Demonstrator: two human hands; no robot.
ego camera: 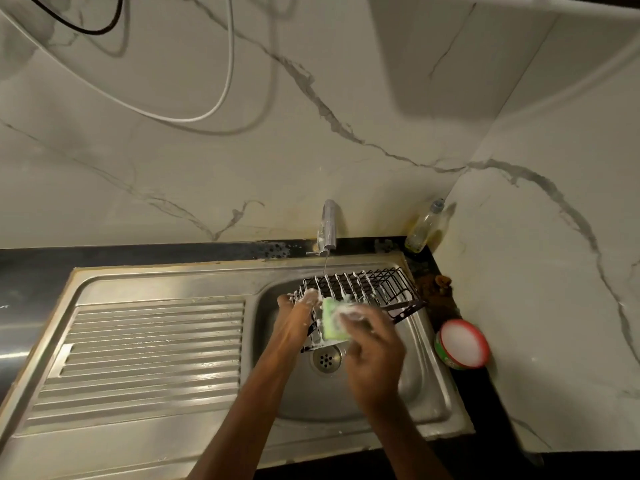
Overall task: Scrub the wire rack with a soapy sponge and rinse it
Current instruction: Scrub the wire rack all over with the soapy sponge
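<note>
A black wire rack [372, 287], streaked with white foam, is held tilted above the steel sink basin [420, 386]. My left hand [298, 315] grips the rack's left end, with foam on the fingers. My right hand [372, 351] holds a green and yellow sponge [330, 322] covered in suds, pressed against the rack's near side. A thin stream of water runs from the tap [328, 225] onto the rack's far edge.
The ribbed steel drainboard [145, 355] lies to the left of the basin. A red and green tub of white soap paste [462, 344] sits on the dark counter at the right. A clear bottle [424, 226] stands in the back corner. The drain [326, 359] is below the rack.
</note>
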